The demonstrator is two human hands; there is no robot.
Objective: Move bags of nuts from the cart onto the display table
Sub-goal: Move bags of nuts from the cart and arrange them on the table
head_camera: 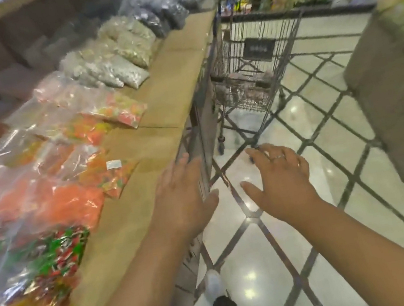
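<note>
Ahead, the cart (255,59) stands on the tiled floor (278,259), its long side hard against the right-hand edge of the display table (164,121), toward the table's far end. Its basket runs lengthwise away from the person, along that edge. Low in the basket lies something pale and dark, possibly the remaining bags of nuts (240,86), but the picture is too blurred to be sure. Bags already laid out run in rows down the table's left portion, leaving a bare strip along the right edge beside the cart.

Both hands are empty and reach forward, well short of the cart. The left hand (183,195) hovers palm down over the table's near right edge, fingers together and extended. The right hand (279,177) is spread over the floor, a ring on one finger. The right hand appears nearer the cart, which lies straight ahead of it, so the next move likely calls for stepping forward before either hand can reach into the basket.
</note>
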